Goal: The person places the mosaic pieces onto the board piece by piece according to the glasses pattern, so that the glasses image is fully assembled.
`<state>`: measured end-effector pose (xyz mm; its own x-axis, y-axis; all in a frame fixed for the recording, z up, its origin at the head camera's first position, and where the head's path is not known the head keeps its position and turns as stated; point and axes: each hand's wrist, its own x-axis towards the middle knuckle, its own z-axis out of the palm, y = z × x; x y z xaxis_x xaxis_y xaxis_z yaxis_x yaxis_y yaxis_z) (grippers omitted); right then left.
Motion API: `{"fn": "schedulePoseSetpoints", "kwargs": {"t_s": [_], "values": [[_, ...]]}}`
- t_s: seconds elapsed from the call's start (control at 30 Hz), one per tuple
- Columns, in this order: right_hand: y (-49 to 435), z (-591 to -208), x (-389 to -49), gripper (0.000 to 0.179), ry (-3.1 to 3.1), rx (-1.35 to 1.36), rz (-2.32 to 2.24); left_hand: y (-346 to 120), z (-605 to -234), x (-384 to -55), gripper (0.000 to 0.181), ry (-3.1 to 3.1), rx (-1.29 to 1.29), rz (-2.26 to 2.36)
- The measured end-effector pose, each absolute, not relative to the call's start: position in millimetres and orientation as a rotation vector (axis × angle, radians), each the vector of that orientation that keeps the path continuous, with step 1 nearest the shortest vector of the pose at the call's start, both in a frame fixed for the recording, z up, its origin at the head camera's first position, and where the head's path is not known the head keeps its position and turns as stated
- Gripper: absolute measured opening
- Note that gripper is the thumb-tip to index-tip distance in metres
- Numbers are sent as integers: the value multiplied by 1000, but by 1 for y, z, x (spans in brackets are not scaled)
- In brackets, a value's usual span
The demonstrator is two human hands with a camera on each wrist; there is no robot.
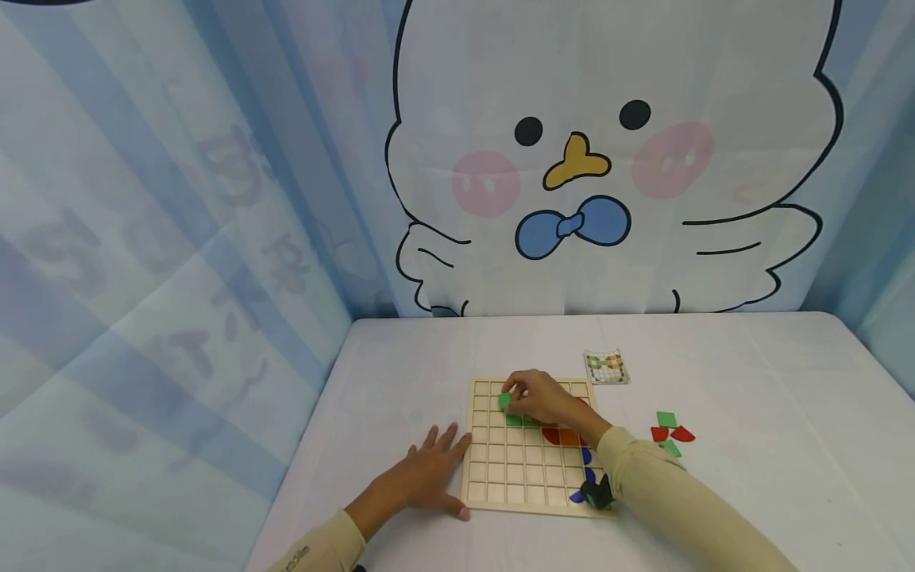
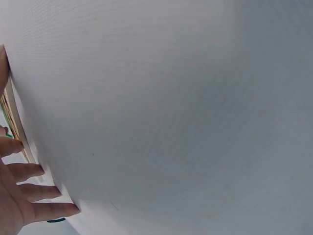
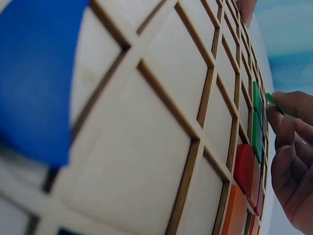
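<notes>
A wooden grid board (image 1: pixel 493 477) lies on the white table. Over its upper left cells my right hand (image 1: pixel 539 396) pinches a green tile (image 1: pixel 504 400) between thumb and fingers; the right wrist view shows this green tile (image 3: pixel 278 105) nearly edge-on. Close below, green tiles (image 3: pixel 257 117) sit in cells, with a red piece (image 3: pixel 243 164) and an orange piece (image 3: pixel 234 210) beside them. Blue pieces (image 1: pixel 588 474) stand along the board's right side, partly hidden by my right sleeve. My left hand (image 1: pixel 427 469) spreads its fingers at the board's left edge, thumb near the lower corner.
A small printed pattern card (image 1: pixel 606 367) lies behind the board's top right corner. Right of the board, loose green tiles (image 1: pixel 666 419) and red pieces (image 1: pixel 682 434) lie in a little group. A patterned curtain (image 1: pixel 572 278) hangs behind the table's far edge.
</notes>
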<state>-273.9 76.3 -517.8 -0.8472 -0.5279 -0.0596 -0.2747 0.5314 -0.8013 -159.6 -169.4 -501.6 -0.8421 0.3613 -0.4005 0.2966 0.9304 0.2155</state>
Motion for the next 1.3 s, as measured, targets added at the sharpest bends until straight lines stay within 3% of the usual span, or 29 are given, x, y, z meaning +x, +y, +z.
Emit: {"fn": "schedulePoseSetpoints", "kwargs": {"t_s": [1.3], "values": [[47,-512,-276,19,2743,-517,-842,-170,-498,-157,116,2654,489,194]]}}
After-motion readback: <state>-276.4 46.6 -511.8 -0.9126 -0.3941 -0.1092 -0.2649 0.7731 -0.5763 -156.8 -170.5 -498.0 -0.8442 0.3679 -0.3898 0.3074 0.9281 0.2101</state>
